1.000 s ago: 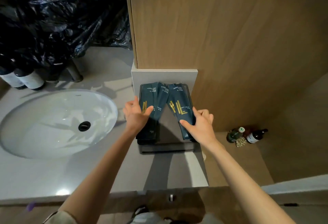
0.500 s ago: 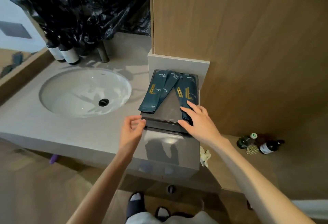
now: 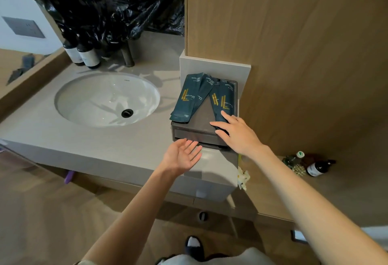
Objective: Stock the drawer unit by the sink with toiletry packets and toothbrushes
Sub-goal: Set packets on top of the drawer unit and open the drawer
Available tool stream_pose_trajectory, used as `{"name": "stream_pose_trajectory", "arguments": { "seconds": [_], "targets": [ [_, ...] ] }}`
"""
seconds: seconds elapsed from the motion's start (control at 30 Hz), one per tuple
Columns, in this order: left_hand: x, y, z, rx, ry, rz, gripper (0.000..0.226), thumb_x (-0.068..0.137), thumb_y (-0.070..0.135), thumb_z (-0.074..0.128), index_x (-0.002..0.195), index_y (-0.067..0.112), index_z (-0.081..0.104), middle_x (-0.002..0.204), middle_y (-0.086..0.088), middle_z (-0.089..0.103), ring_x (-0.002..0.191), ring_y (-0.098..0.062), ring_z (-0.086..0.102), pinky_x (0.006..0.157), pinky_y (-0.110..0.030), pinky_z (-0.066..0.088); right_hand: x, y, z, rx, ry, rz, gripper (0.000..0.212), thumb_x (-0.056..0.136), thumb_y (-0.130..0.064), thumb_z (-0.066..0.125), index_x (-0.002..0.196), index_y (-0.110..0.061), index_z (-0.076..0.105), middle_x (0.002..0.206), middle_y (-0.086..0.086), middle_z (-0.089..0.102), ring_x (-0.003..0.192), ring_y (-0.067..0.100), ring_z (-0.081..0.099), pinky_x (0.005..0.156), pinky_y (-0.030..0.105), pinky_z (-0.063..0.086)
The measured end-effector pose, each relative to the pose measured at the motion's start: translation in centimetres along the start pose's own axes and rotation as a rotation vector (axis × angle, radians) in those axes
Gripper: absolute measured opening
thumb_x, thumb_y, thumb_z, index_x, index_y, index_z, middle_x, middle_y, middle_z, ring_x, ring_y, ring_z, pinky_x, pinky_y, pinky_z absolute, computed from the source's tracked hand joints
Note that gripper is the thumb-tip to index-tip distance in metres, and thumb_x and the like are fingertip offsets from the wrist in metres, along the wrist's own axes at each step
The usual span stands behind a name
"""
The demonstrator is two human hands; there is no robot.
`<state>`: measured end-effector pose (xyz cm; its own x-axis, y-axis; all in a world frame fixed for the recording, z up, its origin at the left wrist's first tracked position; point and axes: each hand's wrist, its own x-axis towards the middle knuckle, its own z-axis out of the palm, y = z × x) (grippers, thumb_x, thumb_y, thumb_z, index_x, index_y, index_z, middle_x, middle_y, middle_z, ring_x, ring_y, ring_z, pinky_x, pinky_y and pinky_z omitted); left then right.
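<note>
At the bottom edge, closest to you, your pale clothing and one foot (image 3: pixel 194 244) in a dark slipper are cut off by the frame. Both bare forearms reach up from there.

Your left hand (image 3: pixel 182 156) lies palm up with straight, loosely spread fingers and holds nothing. Its fingertips are at the dark slot in the front of the drawer unit (image 3: pixel 201 118), and you cannot tell whether they touch it or hook under the lip. Your right hand (image 3: pixel 238 135) is spread wide and flat, palm down on the unit's top front right corner, gripping nothing. It covers the lower ends of the right packets (image 3: pixel 223 100), with the forefinger laid on them.

The left packets (image 3: pixel 189 99) fan over the left side of the unit's top, reaching its front left corner. The piles overlap, so how many lie in each is hard to count, and what the packets contain does not show. Whether a drawer is pulled out at all is unclear.

The unit stands on the grey counter (image 3: pixel 84 139), at the foot of the wooden panel (image 3: pixel 294 34). Left of it is the oval sink (image 3: pixel 100 97). Behind the sink stand two dark bottles (image 3: pixel 85 54) and a tap (image 3: pixel 128 55) whose upper part is hidden under black plastic sheeting (image 3: pixel 109 2). On a low ledge to your right, small bottles (image 3: pixel 315 167) sit in shadow, their labels too small to read.
</note>
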<state>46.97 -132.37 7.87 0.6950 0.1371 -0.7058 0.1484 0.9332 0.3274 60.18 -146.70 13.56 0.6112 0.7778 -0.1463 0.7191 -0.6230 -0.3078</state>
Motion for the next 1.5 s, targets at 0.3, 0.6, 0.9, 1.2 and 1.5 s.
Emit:
{"name": "stream_pose_trajectory", "arguments": {
  "seconds": [0.3, 0.6, 0.9, 1.2, 1.5],
  "targets": [
    [-0.9, 0.0, -0.3, 0.081, -0.037, -0.011, 0.015, 0.095, 0.02, 0.05, 0.102, 0.008, 0.055, 0.136, -0.006, 0.052, 0.124, -0.025, 0.053, 0.109, -0.041, 0.039, 0.3, -0.3, 0.1, 0.004, -0.034, 0.034, 0.041, 0.101, -0.041, 0.039, 0.142, -0.042, 0.042, 0.163, -0.004, 0.011, 0.149, 0.028, 0.012, 0.107, 0.046, 0.039],
    [-4.6, -2.6, -2.6, 0.125, 0.042, -0.034, 0.06, 0.087, 0.039, 0.064, 0.133, 0.01, 0.04, 0.147, -0.015, 0.042, 0.133, -0.031, 0.043, 0.11, -0.049, 0.036, 0.2, -0.7, -0.2, 0.039, -0.044, 0.053, 0.041, 0.101, -0.037, 0.041, 0.143, -0.038, 0.042, 0.163, -0.002, 0.01, 0.15, 0.029, 0.01, 0.111, 0.048, 0.031],
    [-6.3, -3.2, -7.0, 0.556, 0.019, -0.06, 0.052, 0.084, 0.055, 0.058, 0.102, 0.007, 0.06, 0.115, -0.011, 0.068, 0.106, -0.024, 0.066, 0.098, -0.036, 0.05, 0.0, -1.1, -0.1, 0.047, -0.036, 0.073, 0.042, 0.102, -0.033, 0.041, 0.143, -0.035, 0.042, 0.163, -0.001, 0.01, 0.15, 0.029, 0.009, 0.113, 0.048, 0.029],
    [-10.3, -4.5, -9.1, 0.572, 0.016, -0.161, 0.034, 0.086, 0.046, 0.06, 0.074, 0.015, 0.064, 0.056, 0.005, 0.065, 0.106, -0.026, 0.065, 0.095, -0.036, 0.05, 0.3, -0.8, 0.5, 0.068, -0.04, 0.077, 0.041, 0.102, -0.033, 0.041, 0.143, -0.036, 0.042, 0.163, -0.001, 0.009, 0.15, 0.029, 0.006, 0.115, 0.05, 0.022],
    [-11.7, -2.7, -10.4, 1.081, 0.079, -0.059, 0.049, 0.083, 0.063, 0.052, 0.077, 0.019, 0.071, 0.093, 0.004, 0.077, 0.091, -0.016, 0.071, 0.088, -0.034, 0.052, 0.3, -0.8, 0.6, 0.09, -0.04, 0.082, 0.042, 0.102, -0.029, 0.042, 0.143, -0.033, 0.043, 0.163, 0.001, 0.01, 0.15, 0.031, 0.007, 0.116, 0.05, 0.019]
  ]
}}
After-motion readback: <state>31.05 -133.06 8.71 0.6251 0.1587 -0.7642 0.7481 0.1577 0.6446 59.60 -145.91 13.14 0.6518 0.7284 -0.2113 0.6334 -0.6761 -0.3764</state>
